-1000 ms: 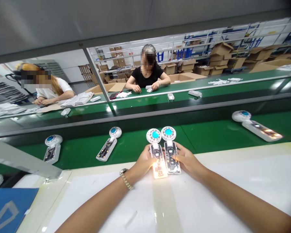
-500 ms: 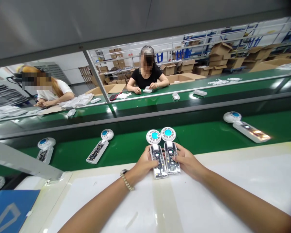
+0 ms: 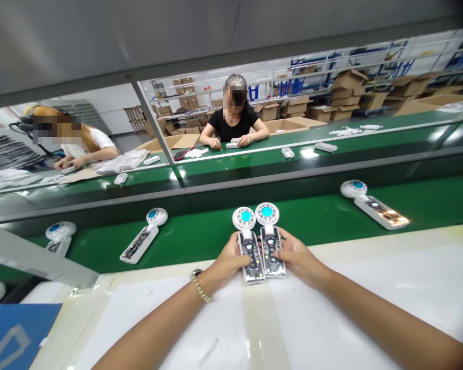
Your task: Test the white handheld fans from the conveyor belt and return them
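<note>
My left hand point(image 3: 231, 259) is closed around a small handheld fan point(image 3: 250, 270) with a clear body, visible circuitry and a round white head with a blue centre. A matching fan point(image 3: 272, 267) is gripped in my right hand point(image 3: 298, 256). Both fans stand side by side, heads up, with their lower ends close together above the white worktop. Each thumb lies on the front of its fan's body. The fingers behind the bodies are mostly hidden.
A green conveyor belt point(image 3: 200, 236) runs past the white worktop point(image 3: 332, 308). On it lie a lit fan point(image 3: 381, 208) at right and two more fans point(image 3: 141, 244) point(image 3: 59, 239) at left. A metal post point(image 3: 42, 257) and blue box point(image 3: 19, 329) stand left. Two co-workers sit across.
The fans on the belt have shifted left, while parts on the far belt have moved right. My hands and the two held fans stay almost in place.
</note>
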`<state>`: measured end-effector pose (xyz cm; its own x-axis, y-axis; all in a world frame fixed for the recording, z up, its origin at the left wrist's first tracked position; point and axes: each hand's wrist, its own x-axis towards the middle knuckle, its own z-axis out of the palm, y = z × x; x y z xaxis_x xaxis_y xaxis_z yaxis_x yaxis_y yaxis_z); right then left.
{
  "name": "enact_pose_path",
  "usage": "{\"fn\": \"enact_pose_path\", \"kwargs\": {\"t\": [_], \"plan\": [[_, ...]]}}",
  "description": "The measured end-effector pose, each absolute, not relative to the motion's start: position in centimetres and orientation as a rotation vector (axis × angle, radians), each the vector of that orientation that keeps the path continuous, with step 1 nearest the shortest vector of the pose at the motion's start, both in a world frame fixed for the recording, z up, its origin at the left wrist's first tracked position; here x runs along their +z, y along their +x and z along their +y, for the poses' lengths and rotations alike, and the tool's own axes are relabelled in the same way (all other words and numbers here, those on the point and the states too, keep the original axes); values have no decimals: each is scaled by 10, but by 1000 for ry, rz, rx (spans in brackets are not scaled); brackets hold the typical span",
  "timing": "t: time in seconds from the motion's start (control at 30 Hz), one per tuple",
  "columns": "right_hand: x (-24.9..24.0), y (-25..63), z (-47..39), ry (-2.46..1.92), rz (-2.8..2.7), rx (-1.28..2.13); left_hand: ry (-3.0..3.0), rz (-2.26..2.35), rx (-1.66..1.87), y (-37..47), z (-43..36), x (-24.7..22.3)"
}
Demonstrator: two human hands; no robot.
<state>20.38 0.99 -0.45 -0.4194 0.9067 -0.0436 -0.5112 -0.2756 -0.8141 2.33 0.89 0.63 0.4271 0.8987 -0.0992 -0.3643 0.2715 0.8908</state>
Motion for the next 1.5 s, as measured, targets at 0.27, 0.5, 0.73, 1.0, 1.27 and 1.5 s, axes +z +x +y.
{"fn": "enact_pose_path", "kwargs": {"t": [0.27, 0.5, 0.73, 1.0, 1.27, 1.5], "plan": [[-1, 203, 10, -661, -917, 1849, 920, 727, 943, 23, 8, 9], [-2, 204, 10, -672, -931, 1841, 937, 704, 940, 22, 10, 4], [1, 203, 9, -690, -928, 1850, 931, 739, 943, 22, 7, 7], [0, 201, 7, -656, -974, 1815, 879, 733, 966, 22, 7, 6], [3, 205, 4, -669, -905, 1940, 626, 675, 839, 19, 11, 10], [-2, 203, 8, -727, -989, 2036, 637, 762, 644, 17, 14, 4]]}}
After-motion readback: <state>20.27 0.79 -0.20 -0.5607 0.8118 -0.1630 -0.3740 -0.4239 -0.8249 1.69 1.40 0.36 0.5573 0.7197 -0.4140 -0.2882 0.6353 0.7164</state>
